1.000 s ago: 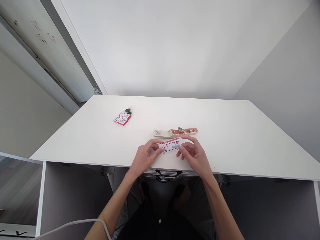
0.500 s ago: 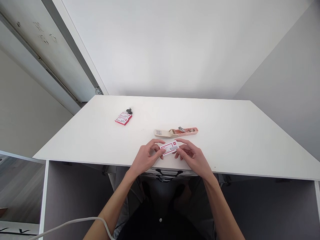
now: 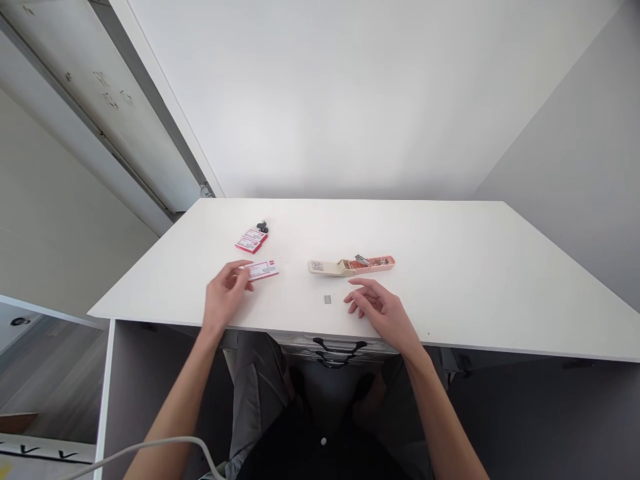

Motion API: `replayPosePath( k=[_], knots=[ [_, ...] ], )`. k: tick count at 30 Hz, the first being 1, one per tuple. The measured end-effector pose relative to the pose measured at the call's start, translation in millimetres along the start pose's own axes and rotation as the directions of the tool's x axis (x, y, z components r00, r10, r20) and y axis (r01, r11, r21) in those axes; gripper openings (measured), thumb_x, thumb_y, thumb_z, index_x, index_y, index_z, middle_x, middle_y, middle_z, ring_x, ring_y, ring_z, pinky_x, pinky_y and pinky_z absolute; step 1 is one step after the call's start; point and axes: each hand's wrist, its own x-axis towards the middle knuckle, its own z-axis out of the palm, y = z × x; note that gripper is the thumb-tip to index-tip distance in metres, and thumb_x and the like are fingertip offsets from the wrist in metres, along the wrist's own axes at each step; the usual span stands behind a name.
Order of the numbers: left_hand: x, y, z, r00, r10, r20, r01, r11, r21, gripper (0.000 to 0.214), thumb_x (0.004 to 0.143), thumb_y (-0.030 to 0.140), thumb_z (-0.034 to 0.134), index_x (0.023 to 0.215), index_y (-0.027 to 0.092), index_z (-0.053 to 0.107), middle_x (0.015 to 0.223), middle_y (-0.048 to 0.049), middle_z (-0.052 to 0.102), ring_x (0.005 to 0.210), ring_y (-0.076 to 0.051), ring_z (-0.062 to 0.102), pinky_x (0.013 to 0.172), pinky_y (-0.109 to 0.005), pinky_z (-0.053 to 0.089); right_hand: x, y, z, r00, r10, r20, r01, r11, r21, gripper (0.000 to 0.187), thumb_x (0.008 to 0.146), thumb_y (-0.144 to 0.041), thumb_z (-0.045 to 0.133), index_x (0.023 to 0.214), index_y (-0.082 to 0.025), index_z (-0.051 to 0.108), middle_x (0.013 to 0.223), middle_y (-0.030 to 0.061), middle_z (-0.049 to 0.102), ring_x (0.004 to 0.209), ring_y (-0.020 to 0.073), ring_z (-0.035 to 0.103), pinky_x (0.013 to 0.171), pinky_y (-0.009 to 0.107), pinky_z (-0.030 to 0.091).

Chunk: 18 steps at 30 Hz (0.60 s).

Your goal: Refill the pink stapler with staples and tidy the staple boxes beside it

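Observation:
My left hand (image 3: 227, 293) pinches the left end of a small flat white-and-red box (image 3: 264, 269), just above the left part of the desk. My right hand (image 3: 379, 309) hovers over the desk's front part, fingers loosely curled and apart, with nothing in it. Left of its fingertips lies a small grey square piece (image 3: 327, 299). Behind that is a long, narrow pink-and-cream case (image 3: 330, 268), hinged open, with a printed code on its cream lid. Small metal pieces (image 3: 363, 260) lie in its pink half; their kind is too small to tell.
Farther back on the left, similar white-and-red boxes (image 3: 251, 241) sit side by side, with a small black object (image 3: 263, 227) touching them. The white desk (image 3: 450, 267) meets a wall behind. Drawers with black handles (image 3: 340, 347) are below the front edge. A white cable (image 3: 165, 440) crosses my left forearm.
My left hand has carried the small box leftward, away from my right hand, which has let go of it. The grey square piece now shows on the desk where the box was.

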Motion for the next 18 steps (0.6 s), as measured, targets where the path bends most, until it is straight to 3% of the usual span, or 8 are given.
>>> replayPosePath(
  k=[4,7,10,14,18],
  knots=[
    [32,-18,-23.7,0.996,-0.043,-0.076,0.06,0.969,0.24,0.038,0.096,0.047,0.054,0.119,0.025,0.074,0.077,-0.0009,0.07,0.083,-0.022,0.07,0.092,-0.037,0.052,0,1,0,1.0,0.001,0.005,-0.001,1.0,-0.006,0.039,0.101,-0.054,0.06,0.125,-0.024,0.065,0.101,0.008,0.077,0.084,0.0216,0.072,0.075,0.037,0.059],
    [49,-29,-29.3,0.99,-0.006,-0.14,0.056,0.931,0.36,0.047,0.095,0.053,0.056,0.128,0.022,0.07,0.107,-0.0082,0.072,0.086,-0.023,0.07,0.092,-0.039,0.054,0,1,-1,1.0,0.001,0.007,0.0,1.0,-0.005,0.037,0.101,-0.054,0.06,0.122,-0.024,0.066,0.1,0.0077,0.077,0.084,0.0212,0.072,0.075,0.037,0.058],
    [54,-34,-23.9,0.976,0.06,-0.211,0.032,0.912,0.409,0.052,0.095,0.054,0.058,0.132,0.018,0.066,0.132,-0.0155,0.06,0.094,-0.025,0.069,0.089,-0.042,0.055,0,2,-1,1.0,0.002,0.007,-0.002,1.0,-0.003,0.037,0.1,-0.055,0.06,0.12,-0.024,0.067,0.1,0.0078,0.077,0.084,0.0211,0.072,0.074,0.036,0.058],
    [47,-32,-2.3,0.94,0.317,-0.123,-0.248,0.887,0.39,0.037,0.099,0.044,0.056,0.124,0.019,0.066,0.127,-0.0134,0.059,0.104,-0.025,0.066,0.097,-0.043,0.054,1,1,0,1.0,0.013,0.0,-0.013,1.0,-0.022,0.037,0.1,-0.055,0.06,0.117,-0.024,0.068,0.101,0.0079,0.077,0.084,0.0214,0.072,0.075,0.036,0.057],
    [39,-19,27.4,0.828,0.553,0.098,-0.551,0.768,0.326,0.027,0.102,0.038,0.054,0.121,0.022,0.065,0.125,-0.0118,0.061,0.122,-0.026,0.059,0.11,-0.045,0.048,2,0,2,1.0,0.01,-0.002,-0.011,0.992,-0.126,0.034,0.098,-0.053,0.063,0.115,-0.025,0.071,0.1,0.0062,0.076,0.083,0.0209,0.072,0.076,0.036,0.057]
  ],
)
